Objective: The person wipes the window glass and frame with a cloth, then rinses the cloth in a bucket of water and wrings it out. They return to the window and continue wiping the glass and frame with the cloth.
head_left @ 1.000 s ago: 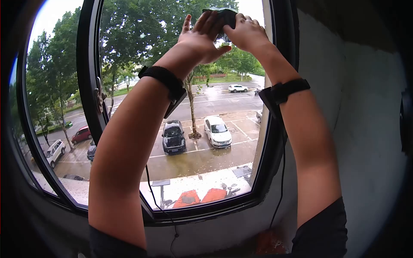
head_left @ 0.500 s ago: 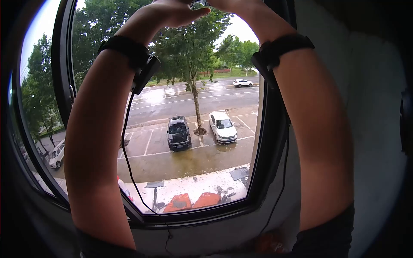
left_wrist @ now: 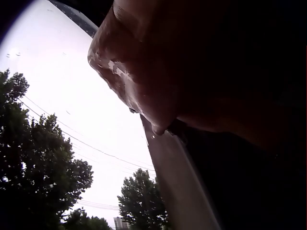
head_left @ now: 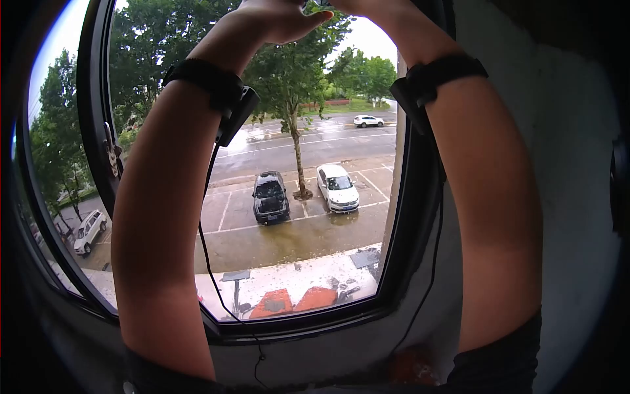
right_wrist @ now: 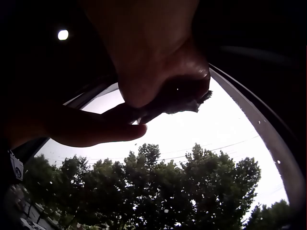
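Both arms reach up to the top of a window pane (head_left: 249, 246), with the hands partly cut off by the upper edge of the head view. In the right wrist view my right hand (right_wrist: 158, 79) curls its fingers round a dark, crumpled cloth (right_wrist: 184, 104) against the bright glass. Beside it on the left is my left hand (head_left: 282, 23), its thumb stretched out towards the right hand. The left wrist view shows a wet, shiny hand (left_wrist: 139, 81) near the pane's side edge, mostly in deep shadow.
A black window frame (head_left: 408, 217) surrounds the pane, and keys (head_left: 113, 154) hang at the handle on the left. Thin black cables (head_left: 436, 243) hang from the wrist cameras. A grey wall (head_left: 571, 164) stands to the right. Outside are trees and parked cars.
Both hands have gone up with the cloth, out of the head view's top edge. The left forearm has shifted left, then slightly back right. The head view has also turned a little.
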{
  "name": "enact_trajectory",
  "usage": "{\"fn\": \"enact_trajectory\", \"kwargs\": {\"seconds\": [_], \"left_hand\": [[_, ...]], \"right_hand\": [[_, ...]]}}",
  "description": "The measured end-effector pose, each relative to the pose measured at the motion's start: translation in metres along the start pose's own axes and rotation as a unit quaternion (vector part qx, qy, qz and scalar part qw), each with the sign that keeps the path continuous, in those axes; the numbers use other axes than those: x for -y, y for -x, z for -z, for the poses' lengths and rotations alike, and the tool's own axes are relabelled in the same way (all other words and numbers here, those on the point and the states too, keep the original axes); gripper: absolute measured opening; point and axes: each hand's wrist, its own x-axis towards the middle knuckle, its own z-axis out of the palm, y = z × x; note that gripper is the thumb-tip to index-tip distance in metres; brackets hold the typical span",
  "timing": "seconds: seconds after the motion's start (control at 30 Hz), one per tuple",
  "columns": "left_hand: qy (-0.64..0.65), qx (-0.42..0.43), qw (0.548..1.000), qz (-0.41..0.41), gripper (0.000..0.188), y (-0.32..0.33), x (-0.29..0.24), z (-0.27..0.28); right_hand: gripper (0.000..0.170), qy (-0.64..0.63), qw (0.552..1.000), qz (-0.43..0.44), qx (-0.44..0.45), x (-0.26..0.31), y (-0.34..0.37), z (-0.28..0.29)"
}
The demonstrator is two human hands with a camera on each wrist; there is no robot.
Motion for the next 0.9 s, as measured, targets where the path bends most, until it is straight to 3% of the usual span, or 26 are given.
{"fn": "enact_trajectory", "kwargs": {"seconds": [0.07, 0.13, 0.17, 0.23, 0.27, 0.4, 0.5, 0.57, 0.67, 0.73, 0.77, 0.8, 0.83, 0.87, 0.9], "left_hand": [[0.015, 0.013, 1.0, -0.016, 0.087, -0.003, -0.001, -0.014], [-0.093, -0.136, 0.986, -0.007, 0.087, -0.006, -0.006, -0.04], [-0.088, -0.134, 0.987, -0.008, 0.087, -0.004, -0.005, -0.039], [0.035, -0.004, 0.998, -0.049, 0.088, 0.021, -0.016, -0.006], [0.036, -0.062, 0.995, -0.068, 0.088, 0.023, -0.02, -0.021], [0.026, -0.091, 0.991, -0.096, 0.09, 0.017, -0.042, -0.05], [0.026, -0.08, 0.991, -0.101, 0.09, 0.022, -0.057, -0.059], [0.017, -0.066, 0.993, -0.094, 0.09, 0.021, -0.065, -0.064], [0.015, -0.063, 0.993, -0.094, 0.091, 0.021, -0.071, -0.083], [0.019, -0.366, 0.919, -0.144, 0.091, 0.019, -0.072, -0.116], [0.023, -0.362, 0.921, -0.145, 0.091, 0.021, -0.076, -0.117], [0.019, -0.205, 0.971, -0.119, 0.089, 0.037, -0.082, -0.088], [0.014, -0.043, 0.995, -0.09, 0.087, 0.048, -0.087, -0.072], [0.016, -0.04, 0.995, -0.092, 0.087, 0.049, -0.089, -0.081], [0.014, -0.106, 0.99, -0.096, 0.088, 0.049, -0.09, -0.1]], "right_hand": [[0.058, 0.042, 0.999, 0.023, 0.008, 0.0, 0.007, -0.001], [0.059, -0.044, 0.998, -0.043, 0.029, 0.004, 0.022, 0.005], [0.059, -0.041, 0.998, -0.046, 0.033, 0.002, 0.021, 0.0], [0.059, 0.04, 0.999, -0.003, -0.009, -0.011, 0.017, -0.021], [0.061, 0.049, 0.999, 0.003, -0.007, -0.02, 0.017, -0.029], [0.063, -0.015, 0.997, -0.076, 0.0, -0.032, 0.051, -0.026], [0.061, -0.046, 0.991, -0.114, -0.06, -0.03, 0.084, -0.026], [0.06, -0.027, 0.991, -0.124, -0.044, -0.046, 0.058, -0.05], [0.072, 0.002, 0.994, -0.11, -0.018, -0.063, 0.05, -0.077], [0.066, 0.016, 0.996, -0.079, -0.033, -0.064, 0.06, -0.082], [0.066, 0.016, 0.996, -0.081, -0.028, -0.062, 0.065, -0.086], [0.061, 0.033, 0.995, -0.087, -0.023, -0.059, 0.069, -0.092], [0.055, 0.05, 0.994, -0.094, -0.019, -0.056, 0.074, -0.094], [0.055, 0.05, 0.994, -0.095, -0.016, -0.056, 0.082, -0.095], [0.052, 0.124, 0.991, -0.044, -0.002, -0.053, 0.093, -0.093]]}}
